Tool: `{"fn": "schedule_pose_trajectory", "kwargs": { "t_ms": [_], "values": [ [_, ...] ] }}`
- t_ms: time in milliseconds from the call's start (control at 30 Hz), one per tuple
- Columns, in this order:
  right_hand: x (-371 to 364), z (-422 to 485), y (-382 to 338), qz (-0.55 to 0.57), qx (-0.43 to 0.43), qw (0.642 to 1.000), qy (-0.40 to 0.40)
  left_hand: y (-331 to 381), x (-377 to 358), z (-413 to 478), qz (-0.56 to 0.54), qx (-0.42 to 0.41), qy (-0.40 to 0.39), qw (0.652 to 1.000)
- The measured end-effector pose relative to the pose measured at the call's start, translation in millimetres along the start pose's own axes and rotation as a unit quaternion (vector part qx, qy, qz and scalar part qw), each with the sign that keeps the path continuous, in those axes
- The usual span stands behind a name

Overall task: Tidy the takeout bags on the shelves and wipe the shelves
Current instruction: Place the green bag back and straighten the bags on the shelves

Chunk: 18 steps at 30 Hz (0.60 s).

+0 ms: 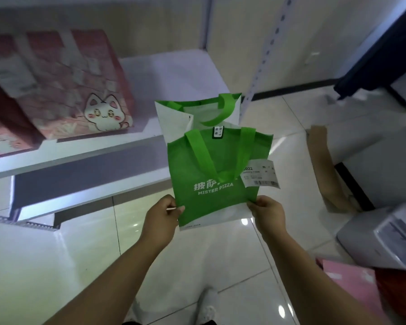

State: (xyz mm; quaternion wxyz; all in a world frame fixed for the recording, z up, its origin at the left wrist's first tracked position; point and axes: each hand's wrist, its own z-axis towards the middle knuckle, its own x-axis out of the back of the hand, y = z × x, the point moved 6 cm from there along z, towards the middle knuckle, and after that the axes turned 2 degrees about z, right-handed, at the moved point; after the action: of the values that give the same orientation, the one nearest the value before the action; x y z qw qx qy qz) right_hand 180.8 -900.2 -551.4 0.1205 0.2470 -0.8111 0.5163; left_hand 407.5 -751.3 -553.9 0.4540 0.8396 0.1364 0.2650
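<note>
A green and white takeout bag (pixel 211 165) printed MISTER PIZZA hangs in the air in front of the white shelf (pixel 174 73), its mouth open at the far end and a paper receipt (pixel 261 174) stuck to its right side. My left hand (pixel 162 219) pinches the bag's near left corner. My right hand (pixel 268 212) pinches the near right corner. On the shelf's left part stands a pink takeout bag (pixel 75 83) with a white cat drawn on it.
More pink bags (pixel 0 141) sit at the shelf's far left. A perforated shelf upright (pixel 265 55) rises on the right. On the tiled floor to the right lie brown cardboard (pixel 324 165), a grey box (pixel 384 240) and a pink bag (pixel 352 285).
</note>
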Motion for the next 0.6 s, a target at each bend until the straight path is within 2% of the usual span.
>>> {"fn": "schedule_pose_trajectory", "kwargs": {
  "t_ms": [233,367,600],
  "values": [
    [3.6,9.1,-80.6,0.023,0.085,0.995,-0.05,68.1,35.3,-16.3,0.007,-0.054,0.1,0.993],
    [-13.3,29.0,-115.4,0.032,0.102,0.992,-0.065,92.2,53.1,3.3,0.038,-0.071,0.143,0.986],
    [-50.6,84.7,-149.5,0.009,0.109,0.993,-0.051,107.5,66.8,72.2,0.033,-0.07,0.14,0.987]
  ]
}}
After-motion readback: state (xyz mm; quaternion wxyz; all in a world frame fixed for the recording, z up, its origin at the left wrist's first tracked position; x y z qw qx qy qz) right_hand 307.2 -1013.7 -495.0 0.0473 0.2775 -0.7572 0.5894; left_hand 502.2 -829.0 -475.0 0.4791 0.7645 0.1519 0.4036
